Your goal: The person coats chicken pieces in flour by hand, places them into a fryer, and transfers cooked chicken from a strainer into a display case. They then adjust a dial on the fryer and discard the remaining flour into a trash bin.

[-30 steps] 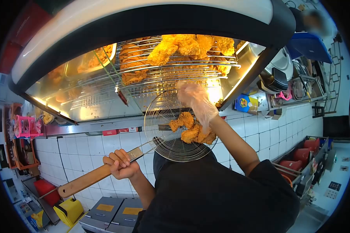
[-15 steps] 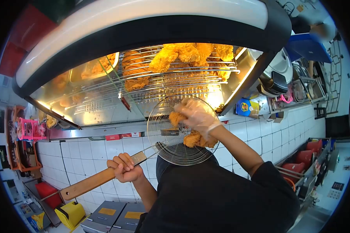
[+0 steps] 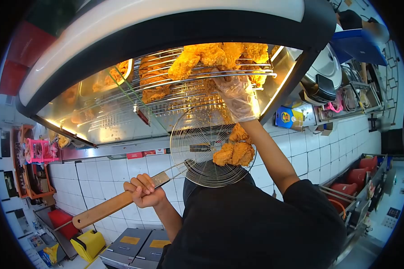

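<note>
My left hand [image 3: 144,190] is wrapped around the wooden handle of a round wire spider strainer [image 3: 193,172]. A few pieces of fried chicken [image 3: 233,153] rest on the right side of its mesh. My right hand [image 3: 235,92], in a clear plastic glove, reaches into the lit display warmer [image 3: 166,29] beneath the upper wire rack [image 3: 161,82]. Its fingertips are hidden by the rack and chicken, so whether they hold a piece does not show. Golden fried chicken [image 3: 211,56] is piled on the upper rack, just above the glove.
A metal tray [image 3: 129,71] of fried food sits in the warmer's left part, behind a glass divider [image 3: 137,101]. To the right are a rice cooker [image 3: 323,67] and a blue-yellow box [image 3: 285,117]. Grey cabinets [image 3: 125,246] stand below left. Another person [image 3: 350,20] is at upper right.
My right hand has moved from above the strainer, where it held a piece of fried chicken, up into the warmer. My left hand still grips the handle in nearly the same place.
</note>
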A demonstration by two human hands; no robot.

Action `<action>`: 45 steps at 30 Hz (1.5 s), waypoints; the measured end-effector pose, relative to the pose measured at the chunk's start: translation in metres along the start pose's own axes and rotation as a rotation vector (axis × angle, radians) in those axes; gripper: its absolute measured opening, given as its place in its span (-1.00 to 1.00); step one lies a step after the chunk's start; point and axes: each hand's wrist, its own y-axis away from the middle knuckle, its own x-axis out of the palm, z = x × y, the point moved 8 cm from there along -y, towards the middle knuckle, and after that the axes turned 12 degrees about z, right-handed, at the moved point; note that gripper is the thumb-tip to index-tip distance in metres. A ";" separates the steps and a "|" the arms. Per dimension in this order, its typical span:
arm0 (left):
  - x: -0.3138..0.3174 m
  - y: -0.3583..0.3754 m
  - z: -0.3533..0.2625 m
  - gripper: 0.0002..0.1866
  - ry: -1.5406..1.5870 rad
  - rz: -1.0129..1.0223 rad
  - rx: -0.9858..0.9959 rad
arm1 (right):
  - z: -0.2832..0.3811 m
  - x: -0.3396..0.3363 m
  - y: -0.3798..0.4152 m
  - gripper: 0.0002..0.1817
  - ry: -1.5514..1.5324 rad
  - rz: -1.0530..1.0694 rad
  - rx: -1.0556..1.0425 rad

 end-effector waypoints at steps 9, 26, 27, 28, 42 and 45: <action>-0.003 0.000 0.002 -0.74 0.011 -0.041 -0.001 | 0.006 -0.036 0.021 -0.32 -0.080 -0.235 -0.164; -0.022 0.004 0.006 -0.81 0.195 -0.041 -0.012 | 0.091 0.026 -0.064 -0.64 0.101 0.811 -0.124; -0.023 0.004 0.006 -0.81 0.202 -0.058 0.001 | 0.081 0.033 -0.089 -0.60 0.192 0.217 -0.317; -0.024 0.003 0.007 -0.81 0.212 -0.065 -0.007 | 0.080 0.026 -0.087 -0.59 0.221 -0.068 -0.431; -0.021 0.001 0.010 -0.80 0.203 -0.015 -0.026 | 0.104 -0.018 -0.062 -0.60 0.114 -0.149 -0.431; -0.015 0.000 0.008 -0.76 0.159 -0.003 -0.030 | 0.099 -0.022 -0.065 -0.57 -0.040 -0.103 -0.283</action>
